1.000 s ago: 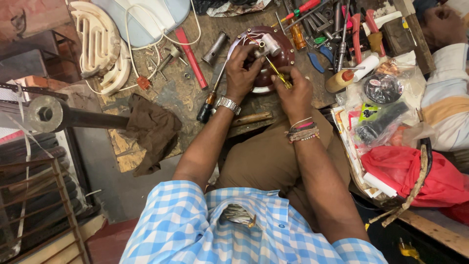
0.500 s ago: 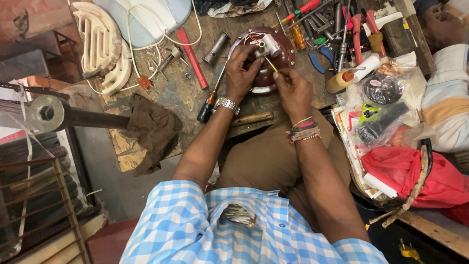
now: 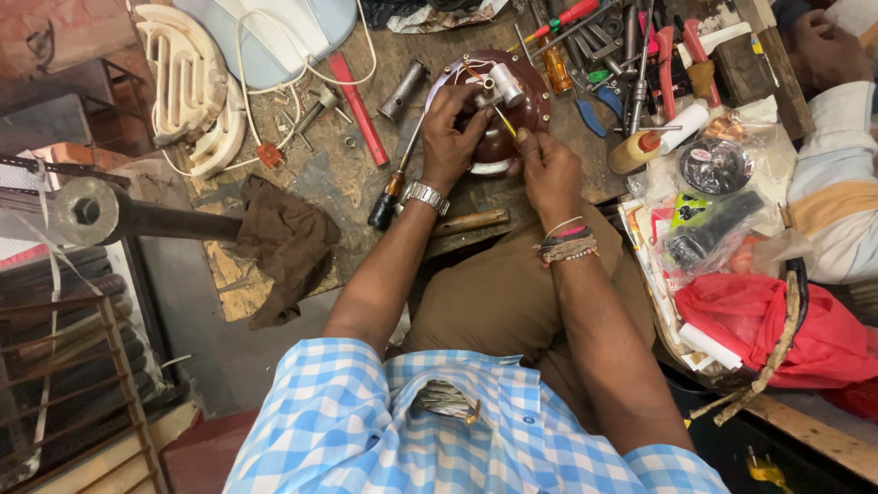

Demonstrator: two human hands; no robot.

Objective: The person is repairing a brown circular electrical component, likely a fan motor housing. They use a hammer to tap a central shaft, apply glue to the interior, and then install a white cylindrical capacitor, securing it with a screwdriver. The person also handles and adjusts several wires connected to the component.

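Note:
A round dark red motor housing [image 3: 530, 102] with a white cylinder and thin wires on top sits at the near edge of the worn workbench [image 3: 347, 183]. My left hand [image 3: 455, 128] grips its left side, fingers curled over the rim. My right hand [image 3: 545, 165] pinches a thin yellow wire [image 3: 505, 121] that runs up to the white cylinder. A metal watch is on my left wrist and beaded bands on my right.
A screwdriver [image 3: 391, 187] with a dark handle lies by my left wrist. Pliers, screwdrivers and a glue bottle [image 3: 654, 139] crowd the bench to the right. A brown rag [image 3: 288, 245], a white coiled part [image 3: 187, 87], plastic bags and another person's arm [image 3: 837, 137] surround me.
My right hand has shifted slightly down and right along the yellow wire. My left hand keeps its hold on the housing.

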